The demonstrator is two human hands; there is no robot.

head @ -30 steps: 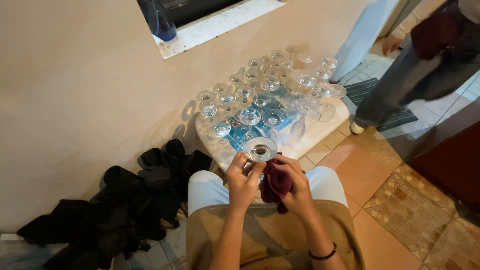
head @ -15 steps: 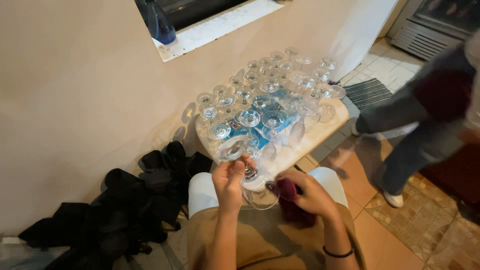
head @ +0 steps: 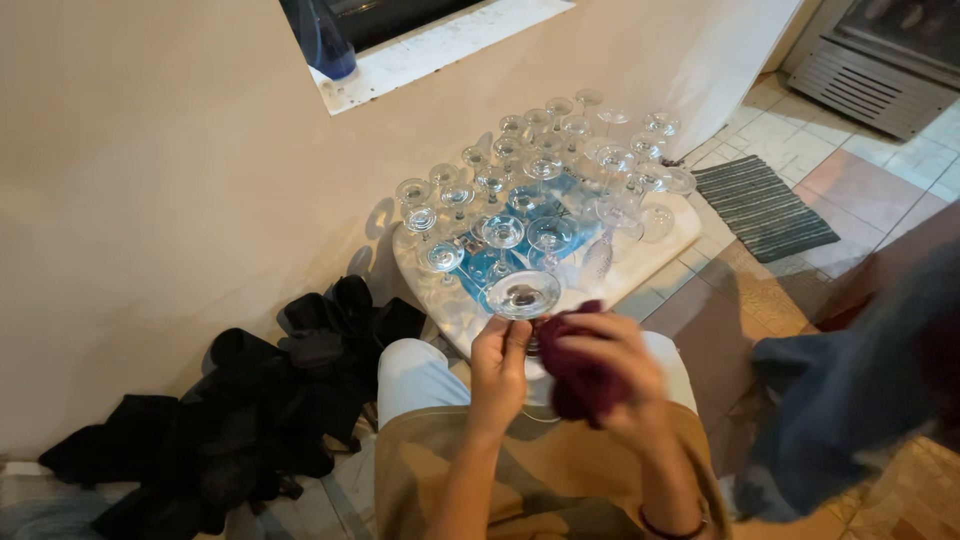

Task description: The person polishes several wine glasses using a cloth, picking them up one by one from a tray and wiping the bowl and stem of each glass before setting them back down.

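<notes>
Glassware first: a stemmed glass sits inverted, foot upward, above the person's lap, empty as far as I can tell. The left hand pinches its stem from below. Just beside it, the right hand is clenched around a dark red cloth touching the glass. Beyond stands a white tray crowded with more empty stemmed glasses over something blue. Black fabric lies on the floor.

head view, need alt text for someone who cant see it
Seen from above, a seated person's left hand holds an upturned stemmed glass while the right hand grips a dark red cloth. Ahead, many upturned glasses crowd a white tray; black fabric lies left.
</notes>
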